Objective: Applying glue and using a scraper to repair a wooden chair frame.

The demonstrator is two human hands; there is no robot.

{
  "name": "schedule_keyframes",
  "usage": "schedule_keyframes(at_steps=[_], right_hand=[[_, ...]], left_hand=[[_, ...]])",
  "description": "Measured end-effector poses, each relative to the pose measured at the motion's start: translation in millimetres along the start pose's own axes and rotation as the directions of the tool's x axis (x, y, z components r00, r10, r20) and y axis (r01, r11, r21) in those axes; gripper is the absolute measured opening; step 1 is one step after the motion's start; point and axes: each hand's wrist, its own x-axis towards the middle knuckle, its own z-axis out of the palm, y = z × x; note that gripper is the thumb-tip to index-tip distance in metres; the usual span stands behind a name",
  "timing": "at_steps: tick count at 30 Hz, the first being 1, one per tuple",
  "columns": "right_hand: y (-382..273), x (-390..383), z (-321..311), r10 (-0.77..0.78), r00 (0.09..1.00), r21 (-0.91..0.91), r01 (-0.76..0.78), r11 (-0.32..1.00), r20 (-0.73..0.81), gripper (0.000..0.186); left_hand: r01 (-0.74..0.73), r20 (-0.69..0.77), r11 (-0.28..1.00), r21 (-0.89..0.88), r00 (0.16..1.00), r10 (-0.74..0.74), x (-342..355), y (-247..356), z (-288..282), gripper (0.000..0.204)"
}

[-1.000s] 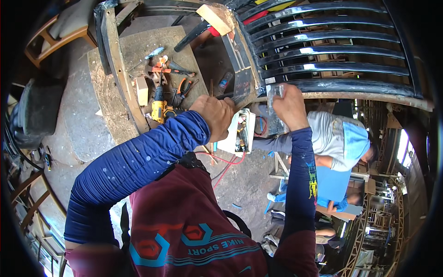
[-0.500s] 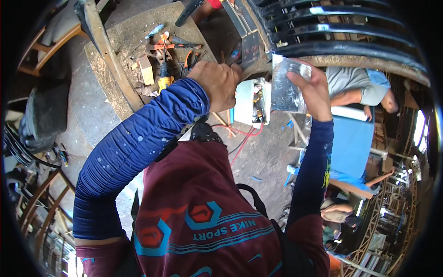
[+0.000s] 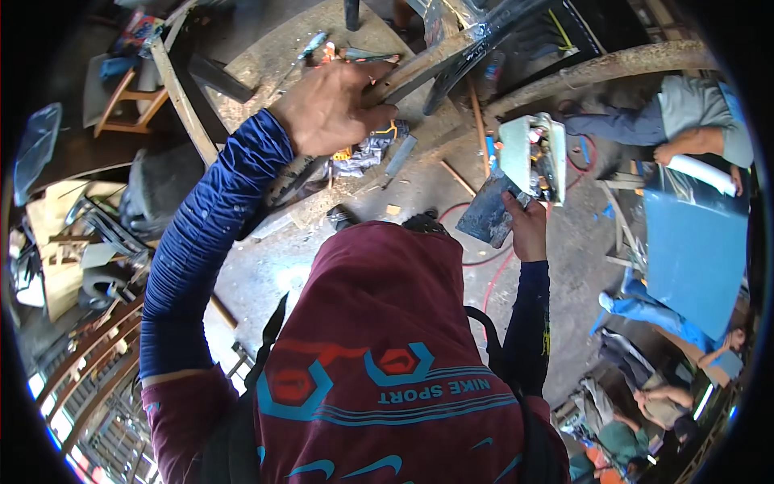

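head cam | left hand [image 3: 329,111] is wrapping its fingers round 1 wooden rail [image 3: 426,64] | right hand [image 3: 528,230] is pinching 1 dark flat pad [image 3: 482,214], thumb on top | pad's overlapping the near left corner of 1 open tool box [image 3: 516,151] from this angle | btw maroon shirt [image 3: 363,298]'s showing 2 blue-edged hexagons [image 3: 399,363] plus some blue lettering [image 3: 435,390]

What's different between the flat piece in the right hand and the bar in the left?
The flat piece is broad and dark grey; the bar is narrow and brown. The right hand pinches the flat piece at one edge; the left hand grips the bar by an end. Both are held.
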Motion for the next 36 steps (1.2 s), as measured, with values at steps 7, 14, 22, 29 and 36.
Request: schedule_keyframes(at_steps=[7, 14, 22, 29, 36], right_hand=[[77, 8, -56, 0.016, 0.99, 0.006, -0.017, 1.0, 0.143, 0.02], [129, 19, -153, 0.061, 0.997, 0.126, -0.066, 0.99, 0.037, 0.022], [138, 34, -212, -0.008, 0.996, -0.053, 0.012, 0.999, 0.089, 0.024], [123, 2, -203, 0.081, 0.996, -0.247, -0.067, 0.967, 0.047, 0.028], [129, -45, -207, -0.166, 0.974, -0.804, 0.22, 0.553, 0.152, 0.03]], left_hand=[[-0.139, -0.159, 0.744, 0.653, 0.936, 0.314, 5, 51, -2, 0.04], [0.32, -0.489, 0.922, -0.22, 0.781, -0.388, -51, 84, 179, 0.021], [0.373, 0.349, -0.24, -0.896, 0.258, -0.901, -90, -44, 319, 0.03], [0.731, -0.396, 0.283, -0.621, 0.019, -0.918, -93, -144, 330, 0.042], [0.74, -0.73, 0.442, -0.507, -0.096, -0.677, -17, -212, 271, 0.081]])
